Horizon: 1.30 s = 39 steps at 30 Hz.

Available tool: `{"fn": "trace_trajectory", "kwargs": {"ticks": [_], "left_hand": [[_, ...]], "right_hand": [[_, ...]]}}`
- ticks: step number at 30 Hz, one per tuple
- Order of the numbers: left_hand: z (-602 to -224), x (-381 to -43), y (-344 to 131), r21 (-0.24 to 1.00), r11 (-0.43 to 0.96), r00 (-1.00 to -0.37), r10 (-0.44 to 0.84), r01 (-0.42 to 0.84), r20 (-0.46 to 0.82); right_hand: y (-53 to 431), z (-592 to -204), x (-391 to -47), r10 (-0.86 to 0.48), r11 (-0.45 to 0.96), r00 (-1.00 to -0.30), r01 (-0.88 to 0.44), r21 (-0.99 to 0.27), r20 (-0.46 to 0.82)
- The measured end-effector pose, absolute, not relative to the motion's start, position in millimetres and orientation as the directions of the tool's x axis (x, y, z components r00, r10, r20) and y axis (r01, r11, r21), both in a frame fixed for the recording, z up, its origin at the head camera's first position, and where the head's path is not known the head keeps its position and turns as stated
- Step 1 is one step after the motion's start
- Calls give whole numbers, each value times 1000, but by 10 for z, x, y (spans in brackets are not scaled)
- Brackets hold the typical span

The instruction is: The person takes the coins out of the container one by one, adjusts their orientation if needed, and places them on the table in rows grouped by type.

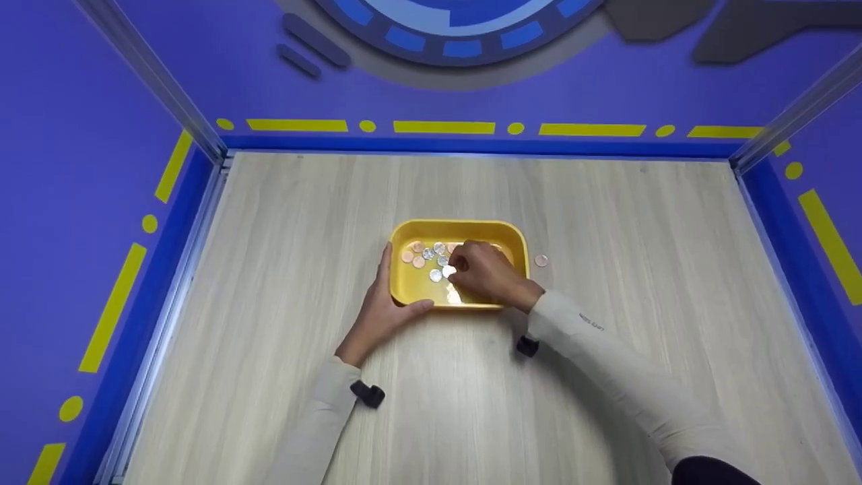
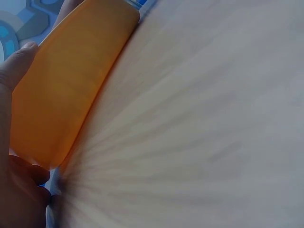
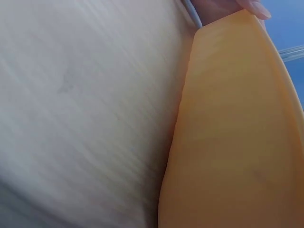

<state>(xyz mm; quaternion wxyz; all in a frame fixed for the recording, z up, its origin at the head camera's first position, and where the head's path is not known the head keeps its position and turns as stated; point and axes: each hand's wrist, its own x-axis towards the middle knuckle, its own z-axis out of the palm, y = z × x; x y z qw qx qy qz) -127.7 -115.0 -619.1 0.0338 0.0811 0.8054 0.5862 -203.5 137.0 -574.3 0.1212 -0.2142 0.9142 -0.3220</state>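
Copper and silver coins (image 1: 429, 254) lie flat in the yellow tray (image 1: 409, 286), mostly left half; one copper coin (image 1: 541, 261) sits outside, just right of it on the table (image 1: 283, 269). Left hand (image 1: 382, 313) grips the tray's near-left corner, thumb at the near rim. Right hand (image 1: 486, 271) is inside, fingers curled over the coins, can't tell if pinching one. Right sleeve (image 1: 606, 364) has small dark lettering (image 1: 591, 322), unreadable

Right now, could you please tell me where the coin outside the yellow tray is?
In the head view, the coin lies on the table just right of the yellow tray, not touching it.
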Motion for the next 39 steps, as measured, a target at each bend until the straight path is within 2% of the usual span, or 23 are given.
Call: {"fn": "trace_trajectory", "kwargs": {"ticks": [10,17,22,30,39], "left_hand": [[-6200,-1260,-1125,945,317,-987,156,80,31],[-6188,-1266,-1120,948,310,-987,156,79,32],[-6173,-1268,-1128,946,310,-986,160,90,42],[-6169,-1267,-1141,947,308,-986,160,86,38],[-6171,-1272,-1146,941,323,-985,167,97,44]], "right_hand": [[1397,-5633,-1995,-465,671,-883,-302,-677,-67],[1673,-5357,-2037,-432,607,-899,-350,-713,73],[1944,-5286,-2031,-356,576,-926,-324,-750,127],[2277,-5346,-1923,-266,561,-956,-257,-787,122],[2478,-5401,-1813,-223,577,-967,-235,-782,125]]}}
